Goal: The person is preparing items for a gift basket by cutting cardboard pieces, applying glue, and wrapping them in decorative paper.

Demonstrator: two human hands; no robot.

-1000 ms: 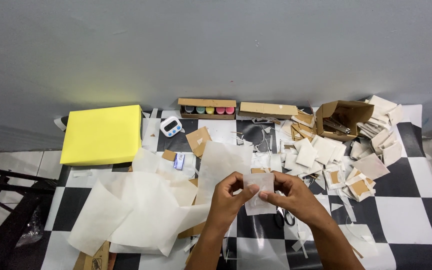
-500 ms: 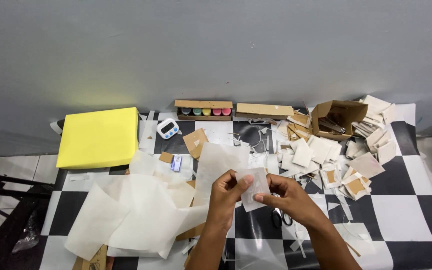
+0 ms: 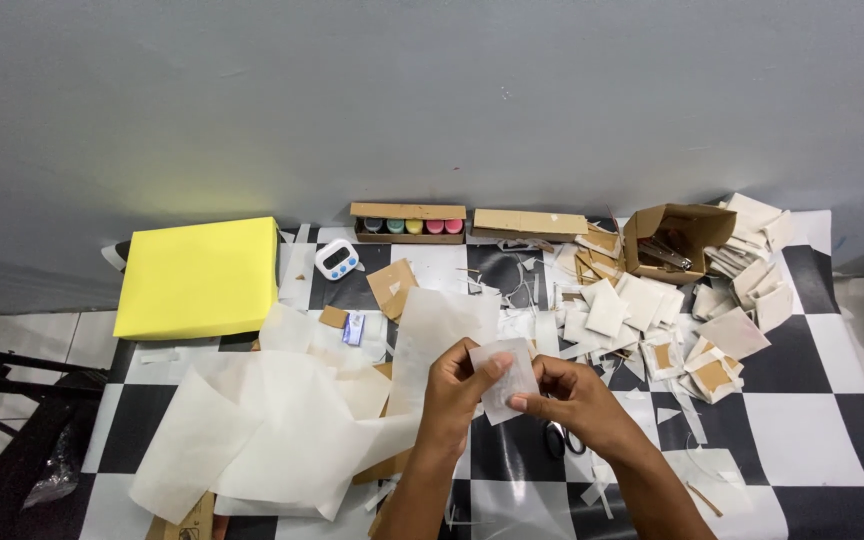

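Small translucent white paper piece (image 3: 507,380), held above checkered table

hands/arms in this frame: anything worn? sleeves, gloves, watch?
Both bare. The left hand and right hand show no gloves or rings, and no watch or band at the wrists. Forearms are uncovered down to the bottom edge of the picture, with no sleeve in view.

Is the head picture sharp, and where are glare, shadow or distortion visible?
Head view: mostly sharp; the small translucent sheet between the left hand and right hand is readable. Soft glare lies on the glossy checkered table. A yellowish glow shows on the wall above the yellow box. Edges bend slightly, wide-angle.
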